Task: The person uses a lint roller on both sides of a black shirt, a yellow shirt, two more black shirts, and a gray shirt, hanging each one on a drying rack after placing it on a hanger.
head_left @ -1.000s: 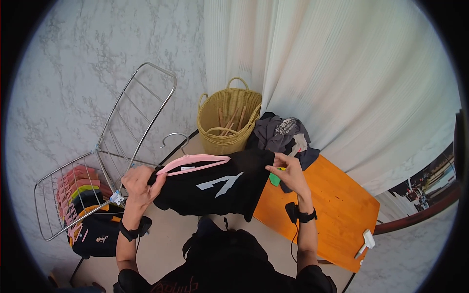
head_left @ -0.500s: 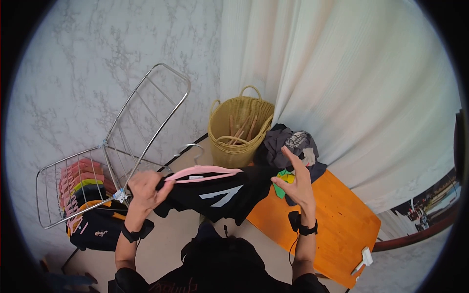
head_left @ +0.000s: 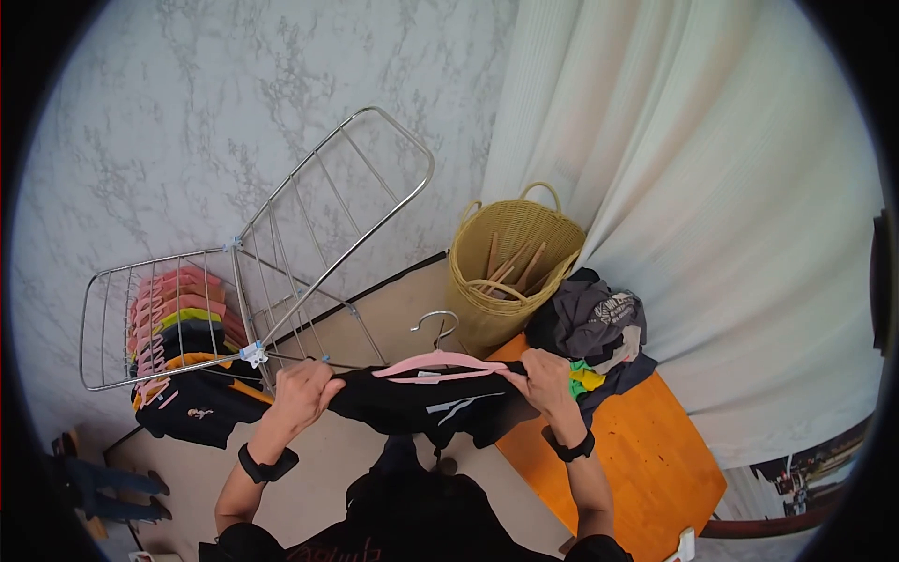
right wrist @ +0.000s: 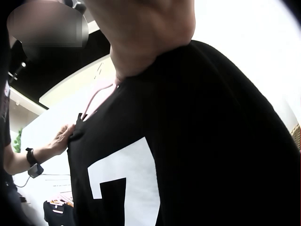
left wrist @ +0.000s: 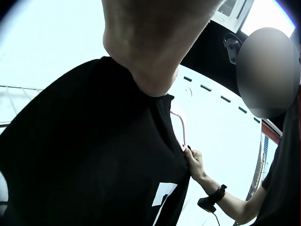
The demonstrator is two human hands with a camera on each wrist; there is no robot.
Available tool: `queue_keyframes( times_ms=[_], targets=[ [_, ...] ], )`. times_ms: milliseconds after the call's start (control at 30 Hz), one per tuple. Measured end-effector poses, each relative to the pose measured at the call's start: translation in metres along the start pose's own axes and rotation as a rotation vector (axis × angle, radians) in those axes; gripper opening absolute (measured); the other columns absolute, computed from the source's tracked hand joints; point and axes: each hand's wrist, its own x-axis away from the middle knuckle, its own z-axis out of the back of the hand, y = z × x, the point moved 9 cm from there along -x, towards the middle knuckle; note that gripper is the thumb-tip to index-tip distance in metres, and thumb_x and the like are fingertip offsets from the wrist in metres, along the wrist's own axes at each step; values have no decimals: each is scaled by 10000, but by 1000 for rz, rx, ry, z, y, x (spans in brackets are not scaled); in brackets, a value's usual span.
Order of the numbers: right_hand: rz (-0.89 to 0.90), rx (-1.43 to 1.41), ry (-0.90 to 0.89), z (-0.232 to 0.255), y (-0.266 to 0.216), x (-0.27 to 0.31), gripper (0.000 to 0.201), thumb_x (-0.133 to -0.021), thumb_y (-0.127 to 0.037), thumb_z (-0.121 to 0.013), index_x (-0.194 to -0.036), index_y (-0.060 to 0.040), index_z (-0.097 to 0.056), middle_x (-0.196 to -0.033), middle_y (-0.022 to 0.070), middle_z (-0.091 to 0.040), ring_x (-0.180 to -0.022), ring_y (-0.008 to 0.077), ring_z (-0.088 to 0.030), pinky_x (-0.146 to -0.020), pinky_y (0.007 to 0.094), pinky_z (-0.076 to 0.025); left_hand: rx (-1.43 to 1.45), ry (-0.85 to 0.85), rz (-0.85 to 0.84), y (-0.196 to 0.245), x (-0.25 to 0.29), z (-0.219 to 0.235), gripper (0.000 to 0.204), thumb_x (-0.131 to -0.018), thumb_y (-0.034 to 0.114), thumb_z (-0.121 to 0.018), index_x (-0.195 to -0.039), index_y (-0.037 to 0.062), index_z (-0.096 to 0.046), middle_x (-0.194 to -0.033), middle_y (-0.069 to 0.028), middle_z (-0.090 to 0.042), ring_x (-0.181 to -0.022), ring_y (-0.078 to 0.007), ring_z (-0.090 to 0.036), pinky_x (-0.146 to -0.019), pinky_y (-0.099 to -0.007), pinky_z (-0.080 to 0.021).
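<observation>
A black T-shirt (head_left: 361,401) with a white printed figure (right wrist: 143,172) hangs between the two hands in front of the body. Inside its neckline sits a pink hanger (head_left: 435,360), its metal hook pointing up and away. My left hand (head_left: 305,395) grips the shirt's left shoulder, fingers curled over the cloth. At the other shoulder my right hand (head_left: 547,382) pinches the fabric beside the hanger's right end. In the left wrist view, the dark cloth (left wrist: 89,146) drops below the hand, whose fingertips are hidden.
A metal drying rack (head_left: 272,318) at left carries several shirts on pink hangers (head_left: 178,309). Behind the shirt stands a wicker basket (head_left: 478,304) with hangers inside. Crumpled clothes (head_left: 590,318) lie on the orange table (head_left: 646,450) at right. Another person's legs (head_left: 122,492) show lower left.
My right hand, spread with its fingers raised half a second ago, now pinches the shirt's shoulder near the hanger. The left hand keeps its hold. The head view has turned left.
</observation>
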Motion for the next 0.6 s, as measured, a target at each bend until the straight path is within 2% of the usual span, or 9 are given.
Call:
queue_keyframes(
  times_ms=[100,167,200,267,300,367,433,533,600],
  targets=[
    [41,-43,-39,-25,0,-6,421,-740,-389,-786,-681,-71,-515,-580,82,-489,-528,290,-548,-481,368,-438,-16,-44,52,-16,18,-16,314,-899,292,-652,-748,66,-497,-645,-99,-504,-584,-307,-550,-517,-409,-418],
    [47,1,-169,-56,4,-5,382,-774,-373,-754,-739,-65,-532,-655,93,-542,-617,287,-587,-540,369,-473,4,-31,62,-24,27,-28,320,-916,294,-636,-736,70,-496,-631,-94,-505,-565,-306,-552,-511,-412,-421],
    [48,6,-179,-70,7,-5,382,-774,-373,-754,-739,-65,-532,-655,93,-542,-617,287,-587,-540,369,-473,22,-54,109,-34,33,-39,321,-919,296,-632,-734,71,-498,-622,-94,-508,-558,-306,-556,-507,-413,-422],
    [21,66,-336,-119,13,-4,307,-811,-304,-723,-795,-59,-538,-746,108,-577,-739,285,-614,-619,371,-506,45,-89,179,-53,46,-69,329,-917,300,-640,-721,74,-505,-602,-95,-526,-549,-307,-577,-504,-413,-439],
    [33,70,-347,-139,14,-5,307,-811,-304,-723,-795,-59,-538,-746,108,-577,-739,285,-614,-619,371,-506,54,-81,191,-60,51,-84,329,-917,300,-640,-721,74,-505,-602,-95,-526,-549,-307,-577,-504,-413,-439],
    [46,175,-481,-191,18,-5,201,-845,-206,-664,-834,-54,-533,-795,114,-584,-818,293,-620,-670,371,-523,71,-90,231,-73,56,-110,332,-906,305,-656,-713,76,-513,-603,-94,-541,-551,-306,-588,-510,-407,-456],
    [88,194,-507,-233,16,-11,130,-851,-147,-622,-844,-55,-530,-797,116,-579,-826,302,-623,-682,378,-532,70,-98,275,-89,57,-123,340,-897,312,-668,-704,76,-517,-603,-88,-553,-549,-304,-592,-513,-409,-463],
    [-7,95,-557,-275,21,-35,97,-859,-115,-595,-858,-54,-520,-826,122,-577,-853,305,-624,-706,398,-545,111,-54,381,-127,55,-140,336,-891,316,-674,-708,77,-522,-588,-83,-549,-543,-312,-592,-512,-415,-466],
    [-36,70,-557,-297,33,-49,108,-873,-124,-600,-884,-55,-517,-848,130,-576,-869,323,-622,-709,411,-538,171,-73,433,-148,52,-152,292,-885,284,-678,-749,67,-537,-654,-101,-580,-608,-324,-605,-547,-427,-480]
  ],
)
